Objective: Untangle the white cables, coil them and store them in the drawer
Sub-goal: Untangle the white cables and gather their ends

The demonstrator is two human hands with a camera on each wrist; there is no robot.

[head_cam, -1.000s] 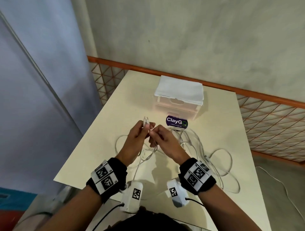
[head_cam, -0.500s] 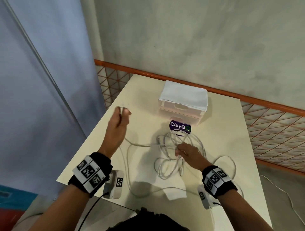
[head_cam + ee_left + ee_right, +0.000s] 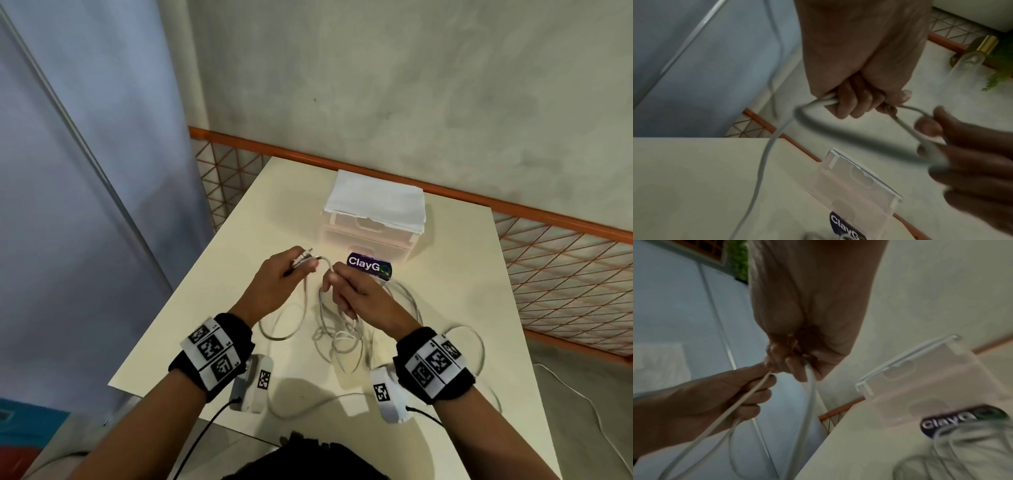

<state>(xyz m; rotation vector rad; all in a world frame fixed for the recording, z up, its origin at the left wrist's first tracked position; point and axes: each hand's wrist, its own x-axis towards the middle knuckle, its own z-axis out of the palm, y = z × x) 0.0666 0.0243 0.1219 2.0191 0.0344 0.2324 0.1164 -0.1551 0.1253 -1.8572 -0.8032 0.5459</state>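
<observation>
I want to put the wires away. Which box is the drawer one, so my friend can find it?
Look at the far end of the cream table, by the grey wall. The clear plastic drawer box stands there behind a purple ClayGo pack. It alone has a folded white cloth on top.

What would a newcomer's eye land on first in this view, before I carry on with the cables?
Both hands raised mid-table: the left hand grips a cable end and the right hand pinches the same white cable. Below them lies the tangle of loops. Behind stands the clear drawer unit with a purple ClayGo label.
</observation>
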